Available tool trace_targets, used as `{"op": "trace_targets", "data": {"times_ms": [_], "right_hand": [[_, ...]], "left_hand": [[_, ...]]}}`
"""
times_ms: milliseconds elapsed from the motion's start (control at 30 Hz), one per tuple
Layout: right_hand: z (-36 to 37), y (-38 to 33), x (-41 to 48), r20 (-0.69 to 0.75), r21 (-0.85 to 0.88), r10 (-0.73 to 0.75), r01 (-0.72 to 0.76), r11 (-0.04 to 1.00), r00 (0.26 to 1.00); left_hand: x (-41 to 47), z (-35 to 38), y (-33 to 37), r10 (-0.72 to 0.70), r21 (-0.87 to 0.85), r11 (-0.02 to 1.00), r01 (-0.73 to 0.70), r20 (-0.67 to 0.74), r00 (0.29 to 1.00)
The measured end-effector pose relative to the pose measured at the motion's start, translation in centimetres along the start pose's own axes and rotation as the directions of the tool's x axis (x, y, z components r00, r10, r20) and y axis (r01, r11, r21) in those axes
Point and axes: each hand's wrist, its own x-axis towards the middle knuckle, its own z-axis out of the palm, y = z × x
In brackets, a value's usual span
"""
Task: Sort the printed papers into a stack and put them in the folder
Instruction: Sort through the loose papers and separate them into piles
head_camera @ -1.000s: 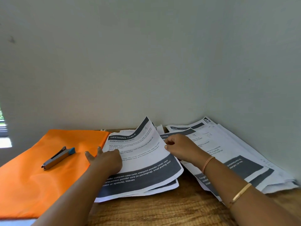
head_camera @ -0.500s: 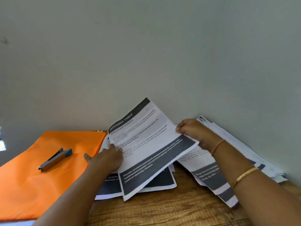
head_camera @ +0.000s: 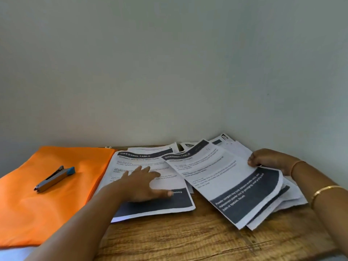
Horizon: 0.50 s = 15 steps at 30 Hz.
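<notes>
We observe the flat orange fabric folder (head_camera: 47, 204) on the wooden worktop (head_camera: 188, 236), with a grey and blue stapler (head_camera: 54, 178) lying on it. Just right of the folder, the left hand (head_camera: 143, 183) rests flat with fingers spread on a white printed sheet (head_camera: 135, 161). Farther right of the folder, the right hand (head_camera: 263, 160) pinches the edge of a second printed sheet (head_camera: 226, 178), which lies across a loose pile of papers (head_camera: 293, 196).

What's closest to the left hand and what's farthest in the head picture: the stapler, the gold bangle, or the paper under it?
From the left hand:
1. Paper: directly under it.
2. Stapler: left, on the orange folder.
3. Gold bangle: far right, other wrist.
</notes>
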Motion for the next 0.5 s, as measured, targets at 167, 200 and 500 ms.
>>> {"op": "trace_targets", "data": {"times_ms": [167, 200, 500], "right_hand": [[0.8, 0.2, -0.3, 0.033, -0.294, 0.038, -0.026, 0.955, 0.999], [1.0, 0.0, -0.3, 0.012, -0.382, 0.021, -0.015, 0.924, 1.000], [6.7, -4.9, -2.4, 0.054, -0.301, -0.426, 0.422, 0.855, 0.903]], "left_hand": [[-0.1, 0.2, 0.2, 0.074, -0.020, 0.997, -0.072, 0.128, 0.989], [-0.1, 0.2, 0.3, 0.093, -0.024, 0.996, -0.091, 0.145, 0.985], [-0.6, -0.2, 0.6, 0.126, -0.006, 0.992, -0.129, 0.253, 0.959]]}}
